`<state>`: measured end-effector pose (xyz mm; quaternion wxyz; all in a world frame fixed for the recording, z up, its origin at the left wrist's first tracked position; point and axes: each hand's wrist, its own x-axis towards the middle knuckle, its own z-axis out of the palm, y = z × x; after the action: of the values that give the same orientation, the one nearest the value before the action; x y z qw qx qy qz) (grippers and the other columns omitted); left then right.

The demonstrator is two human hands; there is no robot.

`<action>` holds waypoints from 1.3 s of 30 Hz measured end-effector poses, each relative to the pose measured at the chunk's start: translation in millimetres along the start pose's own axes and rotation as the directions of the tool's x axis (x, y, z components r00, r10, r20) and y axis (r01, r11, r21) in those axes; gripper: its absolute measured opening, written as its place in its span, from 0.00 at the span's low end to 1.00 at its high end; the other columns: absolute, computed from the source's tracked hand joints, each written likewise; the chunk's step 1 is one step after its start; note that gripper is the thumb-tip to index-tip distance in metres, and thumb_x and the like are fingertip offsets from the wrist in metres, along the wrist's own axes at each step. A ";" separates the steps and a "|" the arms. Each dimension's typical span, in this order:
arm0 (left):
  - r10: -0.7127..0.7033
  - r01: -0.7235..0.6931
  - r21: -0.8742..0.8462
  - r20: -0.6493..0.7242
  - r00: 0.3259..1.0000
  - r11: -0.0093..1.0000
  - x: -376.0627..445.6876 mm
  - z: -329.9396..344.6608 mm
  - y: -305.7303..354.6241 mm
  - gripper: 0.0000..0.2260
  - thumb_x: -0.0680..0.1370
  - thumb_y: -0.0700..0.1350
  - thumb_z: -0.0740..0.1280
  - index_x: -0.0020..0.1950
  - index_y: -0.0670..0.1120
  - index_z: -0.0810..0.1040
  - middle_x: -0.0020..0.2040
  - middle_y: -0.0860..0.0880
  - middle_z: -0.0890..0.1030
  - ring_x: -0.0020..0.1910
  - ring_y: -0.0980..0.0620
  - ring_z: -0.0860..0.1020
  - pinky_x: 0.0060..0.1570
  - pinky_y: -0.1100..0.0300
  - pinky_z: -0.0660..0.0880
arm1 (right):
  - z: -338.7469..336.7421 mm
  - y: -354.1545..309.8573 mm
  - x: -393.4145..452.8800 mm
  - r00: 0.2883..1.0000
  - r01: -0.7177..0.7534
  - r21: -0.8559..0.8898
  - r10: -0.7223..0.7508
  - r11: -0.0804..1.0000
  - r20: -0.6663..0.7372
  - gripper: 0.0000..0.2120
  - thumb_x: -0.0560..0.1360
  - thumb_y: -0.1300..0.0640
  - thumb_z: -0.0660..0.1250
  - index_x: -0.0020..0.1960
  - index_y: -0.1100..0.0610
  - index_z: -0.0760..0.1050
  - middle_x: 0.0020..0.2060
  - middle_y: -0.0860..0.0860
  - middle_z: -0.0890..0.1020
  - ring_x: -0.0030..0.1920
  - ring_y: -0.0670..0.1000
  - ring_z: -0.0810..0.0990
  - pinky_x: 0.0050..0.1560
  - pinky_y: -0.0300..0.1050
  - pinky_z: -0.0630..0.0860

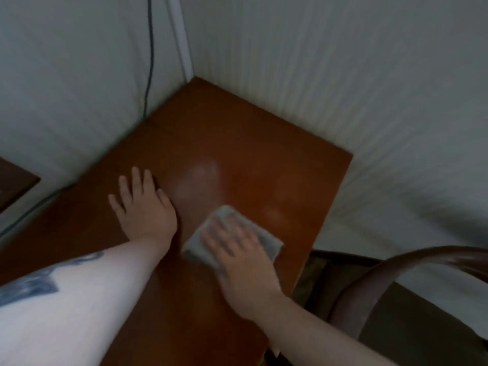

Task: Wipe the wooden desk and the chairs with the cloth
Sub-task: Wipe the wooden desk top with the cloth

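Note:
The reddish-brown wooden desk (237,133) fills the middle of the view, pushed into a white wall corner. A folded grey cloth (266,240) lies flat on the desk near its right edge. My right hand (237,257) presses down on the cloth with its fingers spread over it; the hand is motion-blurred. My left hand (144,204) rests flat on the bare desk to the left of the cloth, fingers apart, holding nothing. A dark wooden chair (390,273) with a curved back stands to the right of the desk.
White walls meet at the corner behind the desk. A dark cable (150,62) runs down the left wall and along the desk's left edge. A dark wooden surface (13,180) shows at the far left. The chair's seat (330,278) sits right beside the desk's right edge.

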<state>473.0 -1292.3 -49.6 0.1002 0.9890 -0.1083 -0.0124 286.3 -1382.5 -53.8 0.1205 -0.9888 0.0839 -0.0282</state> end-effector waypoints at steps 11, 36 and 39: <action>0.080 -0.080 0.054 0.017 0.997 0.995 15.4 5.4 -23.1 0.25 0.79 0.51 0.49 0.74 0.49 0.66 0.74 0.48 0.66 0.73 0.46 0.61 0.73 0.45 0.50 | 9.6 24.6 132.6 0.995 -0.093 0.008 0.093 0.996 -0.027 0.28 0.77 0.50 0.52 0.77 0.50 0.61 0.76 0.50 0.62 0.77 0.55 0.56 0.76 0.53 0.48; 0.069 -0.070 0.084 0.022 0.997 0.994 19.8 12.1 -26.7 0.26 0.78 0.50 0.49 0.73 0.43 0.67 0.72 0.45 0.69 0.72 0.45 0.64 0.69 0.43 0.58 | 3.1 64.2 291.1 0.771 -0.621 0.060 0.623 0.781 -0.134 0.29 0.82 0.50 0.52 0.80 0.54 0.48 0.79 0.51 0.53 0.78 0.55 0.49 0.75 0.51 0.43; 0.070 -0.070 0.072 0.009 0.998 0.995 19.7 11.6 -25.3 0.26 0.77 0.49 0.49 0.72 0.42 0.69 0.71 0.44 0.70 0.71 0.43 0.65 0.69 0.42 0.58 | 9.2 23.2 266.2 0.974 -0.225 0.042 0.225 0.974 0.012 0.29 0.82 0.50 0.54 0.80 0.54 0.49 0.79 0.52 0.54 0.78 0.54 0.49 0.75 0.49 0.42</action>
<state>497.1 -1274.7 -66.1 0.0646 0.9875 -0.1435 -0.0081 545.4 -1448.6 -58.9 0.1445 -0.9702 0.1941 -0.0127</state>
